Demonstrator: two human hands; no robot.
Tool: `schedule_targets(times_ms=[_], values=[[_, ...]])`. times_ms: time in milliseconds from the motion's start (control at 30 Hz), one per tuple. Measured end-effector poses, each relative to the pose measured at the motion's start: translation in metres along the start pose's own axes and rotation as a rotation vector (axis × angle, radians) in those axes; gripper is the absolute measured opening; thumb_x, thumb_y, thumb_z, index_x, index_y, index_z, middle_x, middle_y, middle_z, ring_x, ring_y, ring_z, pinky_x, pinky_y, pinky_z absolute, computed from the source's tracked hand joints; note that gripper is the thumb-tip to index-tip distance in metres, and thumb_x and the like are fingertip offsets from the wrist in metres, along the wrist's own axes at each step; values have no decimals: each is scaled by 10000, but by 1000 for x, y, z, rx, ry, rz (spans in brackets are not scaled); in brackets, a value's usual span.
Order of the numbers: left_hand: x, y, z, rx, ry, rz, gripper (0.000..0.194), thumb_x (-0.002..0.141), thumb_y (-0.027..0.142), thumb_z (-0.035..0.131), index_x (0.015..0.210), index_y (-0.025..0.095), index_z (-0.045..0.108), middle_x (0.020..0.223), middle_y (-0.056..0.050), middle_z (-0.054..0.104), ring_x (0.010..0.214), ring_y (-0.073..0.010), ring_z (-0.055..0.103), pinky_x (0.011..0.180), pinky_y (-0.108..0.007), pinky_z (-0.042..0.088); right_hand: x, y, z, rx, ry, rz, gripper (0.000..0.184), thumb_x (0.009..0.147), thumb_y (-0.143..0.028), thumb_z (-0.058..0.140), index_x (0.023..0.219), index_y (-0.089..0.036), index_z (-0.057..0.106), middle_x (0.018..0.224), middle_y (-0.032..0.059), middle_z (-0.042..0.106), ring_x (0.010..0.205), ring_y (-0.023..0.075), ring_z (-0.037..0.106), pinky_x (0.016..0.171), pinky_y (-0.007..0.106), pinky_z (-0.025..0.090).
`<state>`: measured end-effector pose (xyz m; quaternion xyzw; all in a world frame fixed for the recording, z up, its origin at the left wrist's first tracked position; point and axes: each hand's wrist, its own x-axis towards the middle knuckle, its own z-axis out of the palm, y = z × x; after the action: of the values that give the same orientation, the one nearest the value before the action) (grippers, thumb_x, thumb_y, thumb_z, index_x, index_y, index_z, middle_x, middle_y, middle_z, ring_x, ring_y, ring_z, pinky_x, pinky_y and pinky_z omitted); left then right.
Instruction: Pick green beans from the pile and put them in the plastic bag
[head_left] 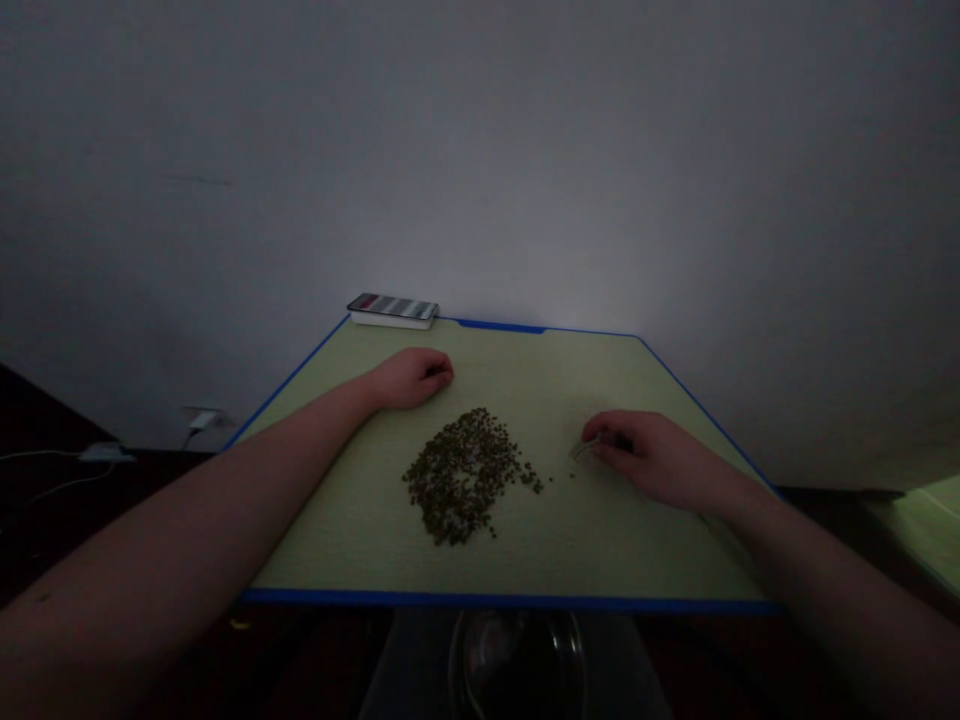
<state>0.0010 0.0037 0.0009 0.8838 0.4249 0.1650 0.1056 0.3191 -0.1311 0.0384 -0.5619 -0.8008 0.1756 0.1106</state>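
Note:
A loose pile of small dark green and brown grains or beans (465, 470) is spread over the middle of a pale table (600, 550). My left hand (411, 378) rests beyond the pile to the left, its fingers curled in, with nothing visible in them. To the right of the pile, my right hand (637, 452) is closed on what looks like a fork (586, 445). Its pale prongs point left and down at the tabletop, near a few stray grains. Most of the fork is hidden by my hand.
A phone (394, 305) lies on a white box (391, 321) at the far left corner. Below the near blue edge (517, 601), a round shiny bowl (517, 665) sits at my lap. A wall (495, 180) stands behind the table; a plug (202, 422) and cables are at left.

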Motion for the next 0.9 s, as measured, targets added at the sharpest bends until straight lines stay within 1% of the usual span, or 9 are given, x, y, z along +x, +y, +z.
schedule_targets(times_ms=[100, 200, 267, 400, 500, 600, 667, 767, 900], values=[[0, 0, 0, 4, -1, -4, 269, 805, 357, 436, 838, 162, 618, 725, -23, 616, 637, -132, 510, 591, -246, 352, 8, -2, 3, -61, -38, -51, 190, 814, -234, 477, 912, -185, 632, 711, 25, 635, 609, 144, 532, 567, 260, 356], [1, 0, 0, 9, -4, -3, 266, 804, 349, 437, 844, 159, 619, 728, -24, 616, 638, -131, 511, 590, -245, 350, 15, -7, 7, -48, -68, -136, 209, 820, -213, 466, 941, -184, 634, 752, 32, 645, 639, 142, 539, 589, 255, 363], [0, 0, 0, 13, -3, 3, 266, 805, 345, 434, 844, 157, 618, 727, -25, 616, 634, -130, 508, 589, -247, 349, 16, -11, 8, -24, -104, -176, 215, 825, -209, 461, 950, -184, 634, 743, 25, 639, 633, 137, 531, 588, 251, 364], [0, -1, 0, 9, 4, 10, 265, 807, 344, 432, 844, 160, 618, 739, -25, 621, 646, -132, 513, 601, -250, 353, 7, -13, 7, 19, -196, -216, 201, 828, -208, 469, 934, -193, 640, 744, 16, 640, 646, 138, 533, 599, 250, 376], [1, -1, 0, 15, 2, 12, 274, 809, 355, 430, 848, 163, 620, 750, -27, 625, 656, -136, 518, 600, -251, 354, -6, -16, 9, 64, -213, -185, 194, 837, -219, 468, 914, -189, 643, 767, 23, 653, 669, 146, 556, 607, 252, 388], [1, -1, 0, 29, -1, 5, 287, 808, 367, 427, 850, 162, 624, 755, -30, 629, 659, -138, 519, 600, -251, 355, -18, -24, 15, 106, -171, -122, 201, 838, -218, 468, 919, -187, 650, 771, 30, 666, 659, 147, 566, 587, 249, 386], [1, 0, -1, 28, -3, -4, 295, 808, 372, 424, 853, 162, 626, 758, -30, 631, 659, -137, 521, 600, -250, 358, -23, -30, 21, 109, -111, -78, 204, 841, -218, 463, 916, -192, 651, 747, 24, 666, 635, 142, 563, 572, 248, 379], [1, 1, -1, 27, -5, -12, 294, 804, 370, 426, 855, 161, 626, 751, -30, 629, 654, -137, 520, 597, -250, 357, -25, -37, 29, 82, -18, -37, 223, 846, -220, 455, 937, -197, 658, 757, 26, 674, 629, 134, 568, 578, 249, 375], [0, 1, -1, 30, -4, -7, 279, 802, 356, 430, 838, 160, 625, 740, -30, 624, 649, -137, 515, 595, -253, 352, -24, -36, 31, 50, 16, 19, 233, 839, -217, 459, 952, -196, 661, 713, 24, 668, 571, 123, 551, 537, 246, 355]])
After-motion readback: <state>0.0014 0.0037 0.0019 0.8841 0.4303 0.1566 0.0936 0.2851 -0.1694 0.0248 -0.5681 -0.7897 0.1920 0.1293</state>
